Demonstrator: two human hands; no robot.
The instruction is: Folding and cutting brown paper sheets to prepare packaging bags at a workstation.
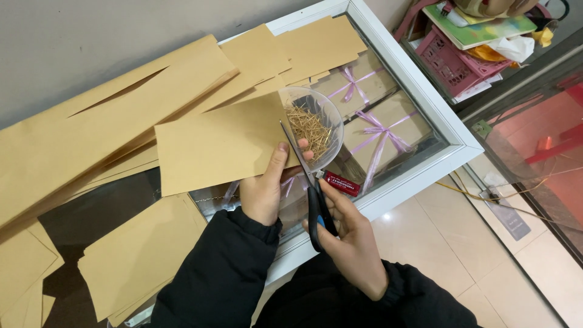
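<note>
Across the left and upper part of the frame lies a spread of brown paper sheets, overlapping one another on a glass-topped display case with a white frame. Under the glass at upper centre sit kraft gift boxes tied with lilac ribbon. At the top right a pink plastic basket stands among books and clutter.

In the middle of the frame the left hand pinches the right edge of one brown sheet, thumb on top, fingers underneath. Just beside that edge, touching the fingertips, a clear plastic bowl holds a heap of thin gold-coloured shreds.

The right hand, lower centre, is closed through the black handles of a pair of scissors; the blades are nearly shut and point up along the sheet's edge toward the bowl. A small red lighter lies on the glass just right of the blades.
</note>
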